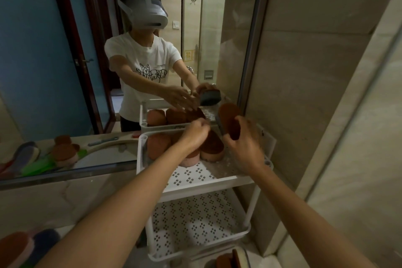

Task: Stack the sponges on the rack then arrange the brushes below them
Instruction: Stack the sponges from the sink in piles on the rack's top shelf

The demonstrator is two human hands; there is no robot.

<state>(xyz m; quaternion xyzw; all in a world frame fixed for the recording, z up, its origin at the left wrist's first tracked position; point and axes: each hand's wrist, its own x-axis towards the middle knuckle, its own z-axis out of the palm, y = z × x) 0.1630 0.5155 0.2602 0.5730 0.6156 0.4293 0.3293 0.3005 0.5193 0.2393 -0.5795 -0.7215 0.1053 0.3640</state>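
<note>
A white two-tier rack (208, 180) stands on the counter against the mirror. Several brown-topped sponges (212, 148) sit at the back of its top shelf. My right hand (243, 143) grips another brown sponge (229, 119) with a dark underside, held on edge above the shelf's back right corner. My left hand (194, 135) reaches over the sponges on the shelf with its fingers curled; whether it holds one I cannot tell. The lower shelf (195, 220) is bare. More sponges lie at the bottom left (19, 246) and bottom middle (230, 259).
A mirror (65, 50) behind the counter shows a person in a headset and white shirt, along with brushes and sponges reflected at the left (43, 159). A tiled wall (326, 93) closes in the right side. The marble counter (65, 202) runs to the left.
</note>
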